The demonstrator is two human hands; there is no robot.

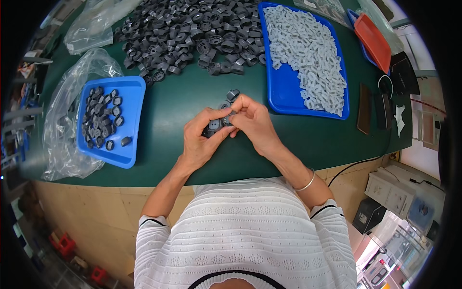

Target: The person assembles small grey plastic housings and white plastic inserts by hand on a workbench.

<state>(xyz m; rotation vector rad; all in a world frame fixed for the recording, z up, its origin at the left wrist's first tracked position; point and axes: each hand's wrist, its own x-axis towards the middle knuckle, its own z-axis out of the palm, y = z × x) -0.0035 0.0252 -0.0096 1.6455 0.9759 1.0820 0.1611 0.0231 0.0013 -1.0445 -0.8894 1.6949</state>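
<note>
Both my hands meet over the middle of the green table. My left hand (199, 137) is closed around small dark grey plastic housings (214, 125), a few of which show between thumb and fingers. The fingers of my right hand (254, 123) are pinched together against one of these pieces, touching the left fingertips; whether they also hold a smaller part is hidden. Just beyond the fingers a loose dark grey housing (233, 94) lies on the table.
A large heap of dark grey housings (192, 33) covers the far table. At right a blue tray (284, 91) holds many pale translucent clips (313, 58). A smaller blue tray (127, 144) at left holds dark pieces (102, 118) beside plastic bags (62, 120). Red tray (373, 43) stands far right.
</note>
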